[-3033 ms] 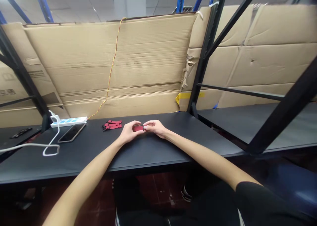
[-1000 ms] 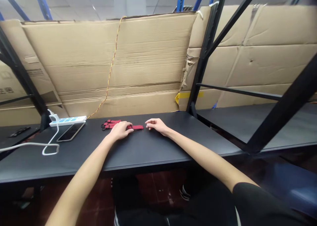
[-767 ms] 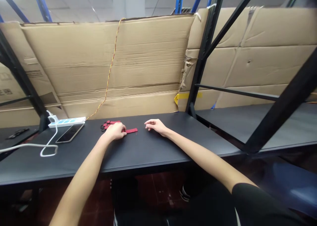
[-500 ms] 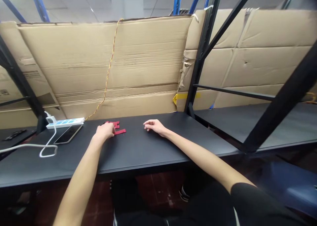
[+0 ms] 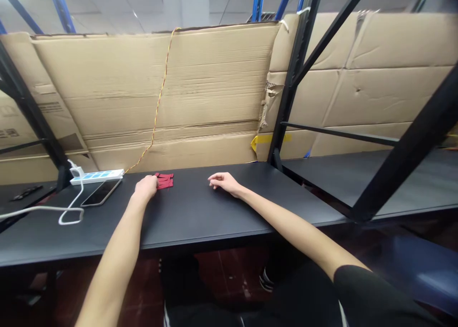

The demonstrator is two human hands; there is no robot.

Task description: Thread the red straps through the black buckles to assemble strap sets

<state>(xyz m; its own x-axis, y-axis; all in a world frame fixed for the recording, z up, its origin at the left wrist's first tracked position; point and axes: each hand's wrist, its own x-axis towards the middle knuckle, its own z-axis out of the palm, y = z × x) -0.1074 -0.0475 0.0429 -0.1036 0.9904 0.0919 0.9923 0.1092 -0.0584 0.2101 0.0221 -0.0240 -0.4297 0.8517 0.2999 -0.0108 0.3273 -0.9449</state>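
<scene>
Several short red fabric-like strips [image 5: 166, 180] lie side by side on the black tabletop [image 5: 200, 212]. My left hand [image 5: 146, 187] is at their left ends, fingers closed on the end of the nearest red strip; its fingertips are partly hidden behind the hand. Farther right, my right hand [image 5: 223, 182] rests on the tabletop with fingers loosely bent and slightly apart, holding nothing. A gap of bare tabletop separates it from the strips.
Left of my left hand lie a phone [image 5: 101, 193], a white power strip [image 5: 98, 176] and a looped white cable [image 5: 71, 222]. Cardboard [image 5: 211, 88] walls off the back. A black metal upright [image 5: 286, 102] stands at the right.
My left hand has moved slightly left and back, bringing the nearest red strip in line with the others, close against them. My right hand has stayed in place.
</scene>
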